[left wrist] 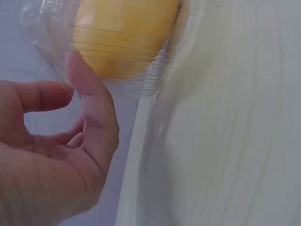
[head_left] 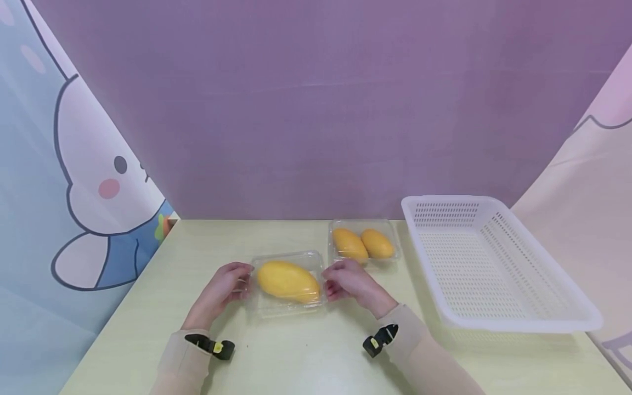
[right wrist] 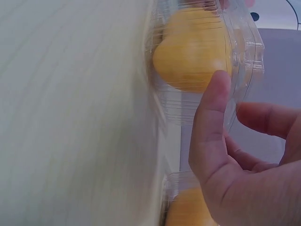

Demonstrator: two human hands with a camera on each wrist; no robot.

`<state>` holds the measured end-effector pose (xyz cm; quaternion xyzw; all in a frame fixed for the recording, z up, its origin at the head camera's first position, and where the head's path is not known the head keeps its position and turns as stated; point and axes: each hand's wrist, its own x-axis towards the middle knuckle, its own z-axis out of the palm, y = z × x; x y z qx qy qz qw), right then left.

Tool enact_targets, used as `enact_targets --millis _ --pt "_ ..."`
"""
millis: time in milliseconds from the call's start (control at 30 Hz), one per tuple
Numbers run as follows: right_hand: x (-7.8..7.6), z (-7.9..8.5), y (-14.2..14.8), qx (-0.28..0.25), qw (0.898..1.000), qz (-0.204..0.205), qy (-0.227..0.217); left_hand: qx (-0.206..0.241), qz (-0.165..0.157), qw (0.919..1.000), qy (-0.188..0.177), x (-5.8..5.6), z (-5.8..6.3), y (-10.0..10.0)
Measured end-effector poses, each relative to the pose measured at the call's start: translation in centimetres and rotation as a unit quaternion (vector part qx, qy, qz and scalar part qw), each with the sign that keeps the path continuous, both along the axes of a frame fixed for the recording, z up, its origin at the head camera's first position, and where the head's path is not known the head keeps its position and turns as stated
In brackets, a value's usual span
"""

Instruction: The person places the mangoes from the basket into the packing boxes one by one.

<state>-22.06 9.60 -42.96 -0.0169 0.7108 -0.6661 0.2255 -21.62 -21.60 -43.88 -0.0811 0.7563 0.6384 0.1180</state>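
A clear plastic clamshell box [head_left: 288, 311] with a yellow mango [head_left: 287, 281] inside is held between both hands near the middle of the table. My left hand [head_left: 229, 288] pinches its left edge, the thumb against the ribbed side wall and the index finger at the rim in the left wrist view. On the opposite edge, my right hand [head_left: 353, 282] pinches the rim likewise, its thumb [right wrist: 214, 101] lying along the side wall. Behind the right hand stands a second clear box [head_left: 390, 226] holding two orange-yellow mangoes [head_left: 377, 244].
A white perforated plastic basket [head_left: 486, 323] sits on the right of the pale table [head_left: 296, 367], near the second box. A purple backdrop [head_left: 316, 109] rises at the table's far edge, and patterned cloth [head_left: 29, 219] hangs on the left.
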Motion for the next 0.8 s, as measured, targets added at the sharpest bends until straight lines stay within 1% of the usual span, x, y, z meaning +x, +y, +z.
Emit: enact_targets --millis 167,300,433,600,800 --pt "0.1 -0.1 0.1 -0.001 1.000 0.007 0.006 -0.012 0.002 0.9999 0.004 -0.1 -0.3 0.0" --pt "0.2 -0.1 0.4 -0.001 1.000 0.019 0.015 -0.013 0.004 0.9999 0.009 -0.1 -0.6 0.0" --pt "0.5 0.0 0.8 0.002 0.999 0.030 0.022 -0.008 0.008 0.9999 0.011 0.0 -0.5 0.1" --pt "1.1 0.3 1.2 0.005 0.999 0.038 0.017 -0.006 0.013 0.9999 0.007 0.0 -0.4 0.3" --pt "1.9 0.4 1.5 0.013 0.998 0.053 0.009 -0.011 0.012 0.9998 0.007 0.1 -0.2 0.4"
